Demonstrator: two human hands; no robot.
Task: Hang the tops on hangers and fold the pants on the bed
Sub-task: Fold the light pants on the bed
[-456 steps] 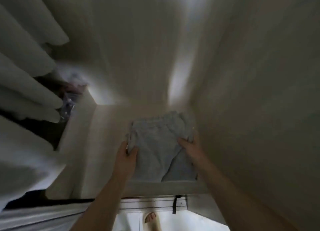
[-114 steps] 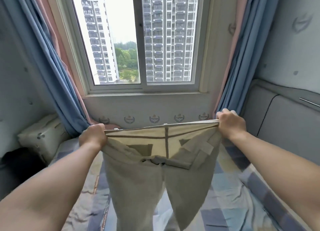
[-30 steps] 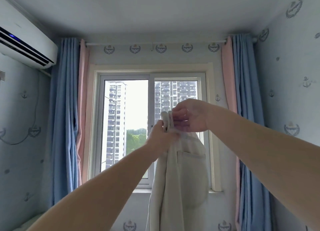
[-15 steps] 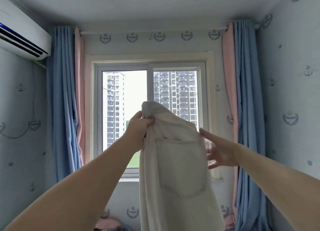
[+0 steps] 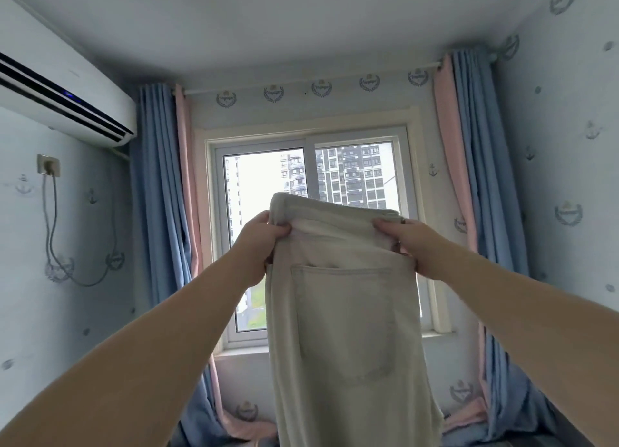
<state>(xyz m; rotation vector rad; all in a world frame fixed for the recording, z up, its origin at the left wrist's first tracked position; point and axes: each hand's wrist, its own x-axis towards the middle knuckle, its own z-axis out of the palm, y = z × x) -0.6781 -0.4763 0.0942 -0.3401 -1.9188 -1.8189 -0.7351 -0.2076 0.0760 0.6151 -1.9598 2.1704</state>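
A pair of beige pants point(image 5: 345, 319) hangs in the air in front of the window, folded in half lengthwise with a back pocket facing me. My left hand point(image 5: 259, 245) grips the left end of the waistband. At the right end of the waistband my right hand point(image 5: 407, 242) grips the fabric, thumb on top. The legs drop out of view at the bottom edge. The bed is not in view.
The window point(image 5: 311, 239) is straight ahead, with blue and pink curtains point(image 5: 160, 212) on both sides. An air conditioner point(image 5: 60, 81) is mounted high on the left wall above a socket with a cable point(image 5: 48, 165). Wallpapered wall closes the right side.
My right hand, held open beside the pants half a second ago, has taken hold of the right end of the waistband. The pants now hang spread between both hands.
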